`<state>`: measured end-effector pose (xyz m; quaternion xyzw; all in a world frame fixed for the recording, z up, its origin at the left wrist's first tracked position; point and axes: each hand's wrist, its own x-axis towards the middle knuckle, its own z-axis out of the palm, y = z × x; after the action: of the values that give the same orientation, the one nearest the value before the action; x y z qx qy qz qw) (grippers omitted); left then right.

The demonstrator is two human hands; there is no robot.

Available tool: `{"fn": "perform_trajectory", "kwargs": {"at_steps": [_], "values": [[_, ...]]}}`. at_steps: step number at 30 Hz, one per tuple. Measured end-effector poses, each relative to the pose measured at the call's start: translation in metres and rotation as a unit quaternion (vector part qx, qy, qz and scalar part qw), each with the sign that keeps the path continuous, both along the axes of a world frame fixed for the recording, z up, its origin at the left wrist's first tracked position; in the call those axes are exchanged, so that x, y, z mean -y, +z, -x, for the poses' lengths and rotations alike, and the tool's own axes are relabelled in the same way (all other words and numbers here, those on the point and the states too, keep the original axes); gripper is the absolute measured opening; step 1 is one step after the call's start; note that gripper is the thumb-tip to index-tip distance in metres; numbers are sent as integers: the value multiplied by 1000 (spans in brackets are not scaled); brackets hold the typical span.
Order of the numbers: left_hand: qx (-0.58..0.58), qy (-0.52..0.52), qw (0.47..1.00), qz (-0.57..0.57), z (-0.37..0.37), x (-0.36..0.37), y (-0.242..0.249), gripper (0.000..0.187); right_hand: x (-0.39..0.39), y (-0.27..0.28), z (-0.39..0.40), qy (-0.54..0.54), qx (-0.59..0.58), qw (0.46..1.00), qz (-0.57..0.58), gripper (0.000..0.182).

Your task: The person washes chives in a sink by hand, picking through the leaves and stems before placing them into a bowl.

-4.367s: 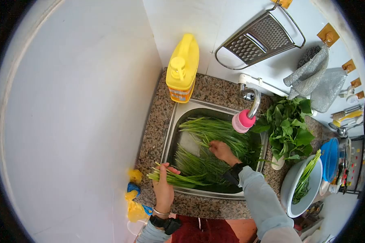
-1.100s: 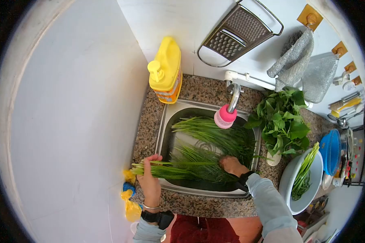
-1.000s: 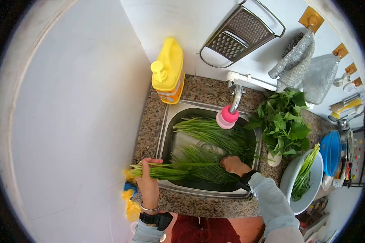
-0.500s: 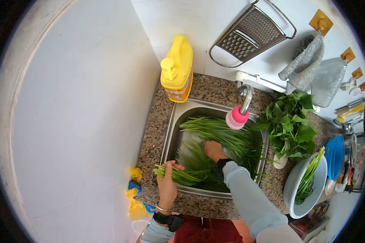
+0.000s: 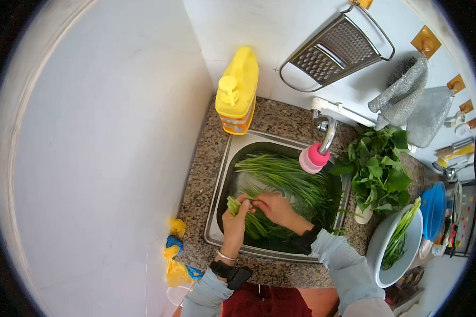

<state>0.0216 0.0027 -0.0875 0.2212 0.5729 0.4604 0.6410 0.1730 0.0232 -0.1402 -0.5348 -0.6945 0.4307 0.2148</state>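
My left hand [image 5: 235,222] is closed around a bunch of chives [image 5: 255,228], whose pale stalk ends stick up above the thumb. Beside it, my right hand [image 5: 275,209] pinches at stalks of the same bunch, fingertips almost meeting those of the left. The leafy ends hang down into the water in the steel sink [image 5: 214,226]. A larger heap of chives [image 5: 285,174] floats behind my hands, toward the far side of the basin. What exactly lies between the right fingertips is too small to make out clearly.
A tap with a pink nozzle [image 5: 314,157] overhangs the basin. A yellow jug [image 5: 239,98] stands at the back left. To the right are leafy greens [image 5: 378,169], a pale bowl [image 5: 374,252] with more chives and a blue basket [image 5: 433,214]. A grater [image 5: 333,53] hangs above.
My right hand has come up out of the water and moved left to the bunch. My left hand has shifted right with the chives, over the basin.
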Motion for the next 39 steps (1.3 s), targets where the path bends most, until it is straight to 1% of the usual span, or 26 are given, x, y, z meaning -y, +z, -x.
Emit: {"fn": "perform_trajectory", "kwargs": {"at_steps": [2, 4, 6, 7, 9, 10, 11, 12, 13, 16, 17, 19, 20, 22, 23, 24, 26, 28, 29, 31, 32, 34, 36, 37, 38, 39], "values": [[-34, -29, 999, -14, -4, -2, -11, 24, 8, 3, 6, 13, -6, 997, -73, 15], [-64, -16, 997, -25, -1, -3, -7, 25, 17, -6, 0, 15, 22, 997, -70, 11], [-97, 42, 994, -38, 12, 0, -4, 25, 30, -41, -22, 65, 110, 983, -134, 13], [-127, 40, 990, -42, 17, 0, 12, 27, 38, -52, -36, 64, 110, 983, -134, 13], [-127, 56, 990, -38, 34, 2, 13, 26, 51, -71, -64, 67, 190, 977, -71, 19], [-126, 72, 989, -33, 43, 4, 15, 25, 56, -77, -75, 67, 190, 977, -71, 19], [-108, 76, 991, 17, 51, 6, 21, 25, 61, -83, -85, 93, 234, 967, -48, 22], [-107, 76, 991, 17, 55, 7, 23, 25, 61, -80, -88, 119, 277, 953, -25, 25], [-89, 96, 991, -1, 59, 8, 25, 25, 60, -77, -90, 120, 292, 948, 47, 29], [-66, 124, 990, -23, 67, 10, 21, 26, 47, -52, -92, 151, 310, 939, 5, 25], [-78, 106, 991, -5, 68, 11, 23, 26, 37, -45, -88, 153, 310, 938, 5, 25], [-88, 89, 992, 14, 66, 13, 24, 25, 15, -36, -73, 77, 248, 966, -11, 18], [-91, 74, 993, 11, 63, 14, 22, 25, 4, -37, -63, 78, 249, 965, -11, 18], [-95, 60, 994, 7, 56, 16, 20, 25, -18, -48, -40, 34, 225, 974, 7, 20], [-63, 51, 997, 6, 53, 17, 19, 25, -27, -55, -27, 36, 224, 974, 7, 20], [-34, 41, 999, 6, 51, 18, 18, 25, -34, -63, -14, -1, 221, 975, -22, 19], [-69, 23, 997, -8, 48, 19, 18, 25, -40, -69, 8, -38, 214, 975, -50, 19], [-72, 11, 997, -4, 46, 18, 20, 25, -41, -75, 23, -82, 218, 969, 83, 18], [-78, 8, 997, -8, 47, 19, 17, 25, -38, -85, 25, -80, 216, 969, 84, 18], [-55, 20, 998, -4, 49, 20, 13, 25, -29, -109, 24, 42, 300, 951, 54, 16], [-31, 31, 999, 0, 50, 20, 12, 25, -25, -111, 15, 45, 302, 951, 53, 16], [-37, 28, 999, -5, 50, 20, 11, 25, -18, -103, -8, 74, 332, 930, 142, 20], [-42, 22, 999, -10, 49, 18, 11, 25, -12, -108, -18, 71, 339, 928, 136, 20], [-28, 23, 999, -3, 48, 17, 10, 25, -9, -107, -20, 22, 255, 966, 16, 19], [-16, 24, 1000, 4, 47, 16, 10, 26, -7, -107, -22, -26, 164, 980, -105, 19], [-15, 24, 1000, 5, 45, 15, 7, 26, -10, -92, -21, -25, 165, 980, -105, 19]]}}
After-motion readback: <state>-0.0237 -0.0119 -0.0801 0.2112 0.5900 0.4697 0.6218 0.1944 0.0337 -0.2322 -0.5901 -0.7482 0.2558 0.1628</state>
